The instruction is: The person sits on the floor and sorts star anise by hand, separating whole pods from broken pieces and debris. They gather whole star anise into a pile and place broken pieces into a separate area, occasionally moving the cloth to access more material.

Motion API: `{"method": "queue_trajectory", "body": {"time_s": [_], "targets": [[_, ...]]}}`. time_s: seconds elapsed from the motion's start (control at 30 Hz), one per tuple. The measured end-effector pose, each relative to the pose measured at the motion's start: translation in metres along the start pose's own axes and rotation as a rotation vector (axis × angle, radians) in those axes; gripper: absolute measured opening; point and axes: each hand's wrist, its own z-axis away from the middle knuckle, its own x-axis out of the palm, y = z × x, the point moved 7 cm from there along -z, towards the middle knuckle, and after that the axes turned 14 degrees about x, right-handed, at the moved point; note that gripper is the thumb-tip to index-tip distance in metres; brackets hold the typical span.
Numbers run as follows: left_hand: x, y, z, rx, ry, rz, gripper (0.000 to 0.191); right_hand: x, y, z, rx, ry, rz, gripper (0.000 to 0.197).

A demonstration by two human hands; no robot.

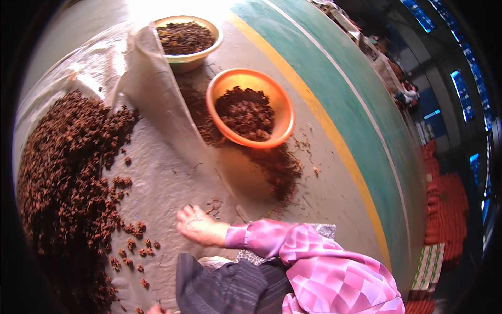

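My right hand (200, 227), in a pink checked sleeve, is over a pale woven plastic sheet (157, 172). Its fingers are slightly apart, and nothing shows in it. Thin stem bits (213, 206) lie just past its fingers. Only a small part of my left hand (158, 309) shows at the bottom edge; its grip is cut off. Left of both hands is a large heap of dried star anise (70, 165), with loose star anise pods (130, 244) strewn along its near side. An orange plastic basin (289, 114), partly filled with star anise, stands tilted beyond my right hand.
A pale-rimmed basin (219, 39) of dark stems stands farther off. A raised sheet fold (157, 74) runs beside the basins. Dark debris (284, 172) lies below the orange basin. Yellow and white lines cross the green floor (333, 78). Red sacks (449, 212) and cartons (427, 263) are stacked at right.
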Motion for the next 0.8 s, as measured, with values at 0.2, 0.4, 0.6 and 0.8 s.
{"method": "queue_trajectory", "body": {"time_s": [0.2,0.4,0.6,0.8], "targets": [[0.050,-0.042,0.047,-0.036,0.168,-0.063,0.037,0.019,-0.052,-0.068,-0.269,0.241,-0.011,0.046],[-0.020,0.070,0.008,-0.068,0.287,0.254,0.032,0.015,-0.039,-0.053,-0.289,0.247,0.140,0.022],[0.032,0.090,0.022,-0.055,0.137,0.322,0.033,-0.094,-0.073,-0.003,-0.087,-0.348,-0.962,0.024],[0.010,0.098,0.009,-0.041,0.180,0.340,0.034,-0.137,-0.122,0.023,-0.507,-0.206,-0.782,0.020]]}}
